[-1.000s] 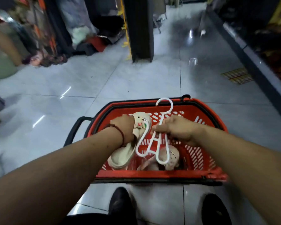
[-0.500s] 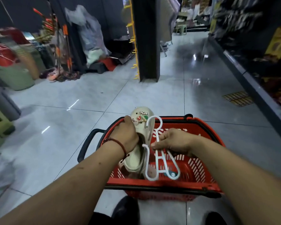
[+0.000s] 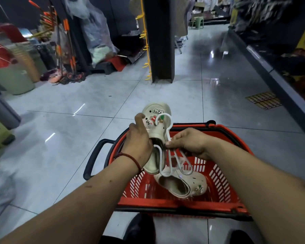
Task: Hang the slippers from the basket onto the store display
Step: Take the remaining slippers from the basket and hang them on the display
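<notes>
My left hand (image 3: 139,141) grips a cream slipper (image 3: 157,118) with small charms on its toe, held upright above the red basket (image 3: 217,178). My right hand (image 3: 190,143) pinches a white plastic slipper hanger (image 3: 173,161) by its stem. The hanger's left loop lies against the held slipper's opening, and its hook curves over the toe. A second cream slipper (image 3: 181,184) lies on its side in the bottom of the basket.
The basket stands on a glossy grey tile floor (image 3: 95,106), its black handle (image 3: 93,155) at the left. A dark pillar with yellow display hooks (image 3: 145,50) stands ahead. Bins and mops crowd the left; dark shelving (image 3: 275,71) runs along the right. My shoes show at the bottom.
Both hands have lifted the slipper and the hanger higher above the basket. The hanger's loop has come against the slipper's opening. The view has tilted upward, so more of the aisle shows.
</notes>
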The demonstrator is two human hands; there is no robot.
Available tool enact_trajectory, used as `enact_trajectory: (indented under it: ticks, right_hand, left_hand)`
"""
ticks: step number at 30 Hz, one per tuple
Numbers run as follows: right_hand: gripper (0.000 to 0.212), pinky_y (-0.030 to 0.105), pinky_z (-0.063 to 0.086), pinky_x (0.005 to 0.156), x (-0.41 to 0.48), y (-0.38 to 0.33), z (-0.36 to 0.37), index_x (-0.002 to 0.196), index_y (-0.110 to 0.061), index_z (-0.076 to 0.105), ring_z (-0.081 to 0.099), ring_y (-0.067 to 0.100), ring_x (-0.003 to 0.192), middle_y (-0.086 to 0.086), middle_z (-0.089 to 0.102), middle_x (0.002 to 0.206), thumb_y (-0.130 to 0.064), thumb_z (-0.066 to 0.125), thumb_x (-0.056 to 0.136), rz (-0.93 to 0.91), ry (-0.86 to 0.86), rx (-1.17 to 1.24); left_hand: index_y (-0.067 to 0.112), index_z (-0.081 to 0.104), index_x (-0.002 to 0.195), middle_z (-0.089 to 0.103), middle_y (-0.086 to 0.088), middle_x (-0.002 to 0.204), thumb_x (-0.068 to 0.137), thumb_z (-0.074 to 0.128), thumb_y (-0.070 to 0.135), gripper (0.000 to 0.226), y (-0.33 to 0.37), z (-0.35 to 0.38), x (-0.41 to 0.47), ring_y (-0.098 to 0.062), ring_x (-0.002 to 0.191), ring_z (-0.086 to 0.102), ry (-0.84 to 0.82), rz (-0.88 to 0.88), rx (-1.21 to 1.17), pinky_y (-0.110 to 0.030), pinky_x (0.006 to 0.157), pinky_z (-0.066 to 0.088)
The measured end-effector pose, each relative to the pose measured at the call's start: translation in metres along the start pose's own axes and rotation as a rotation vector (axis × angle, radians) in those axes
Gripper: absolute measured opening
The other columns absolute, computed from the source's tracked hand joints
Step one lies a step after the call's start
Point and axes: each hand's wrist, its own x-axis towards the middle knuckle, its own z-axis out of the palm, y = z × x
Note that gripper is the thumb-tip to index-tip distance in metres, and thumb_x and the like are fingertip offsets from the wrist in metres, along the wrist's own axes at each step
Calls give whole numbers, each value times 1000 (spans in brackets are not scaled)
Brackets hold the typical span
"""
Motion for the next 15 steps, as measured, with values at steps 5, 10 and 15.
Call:
enact_trajectory:
  ticks: [5,10,15]
  right_hand:
    - [26,33,46,60,4,-5,4,75,-9,69,59,30,72,23,69,85,-25,68,94,-76,125,82]
    - [44,40,48,65,15,-5,11,99,15,60,49,23,70,31,58,79,-29,62,97,-146,449,125]
    - [38,29,31,56,14,-13,5,94,9,60,40,18,60,13,49,73,-27,52,102,-257,584,63]
  left_hand:
    - [21,12,151,42,-20,120,87,54,7,78,-2,0,2,-44,96,56,-21,-62,-31,-52,87,49]
    - [14,-1,156,35,-21,127,85,52,1,90,5,5,-3,-40,98,51,-45,33,189,-38,81,41]
    - [15,-5,157,30,-24,132,88,54,8,91,12,12,-5,-43,103,51,-113,91,132,-48,91,48]
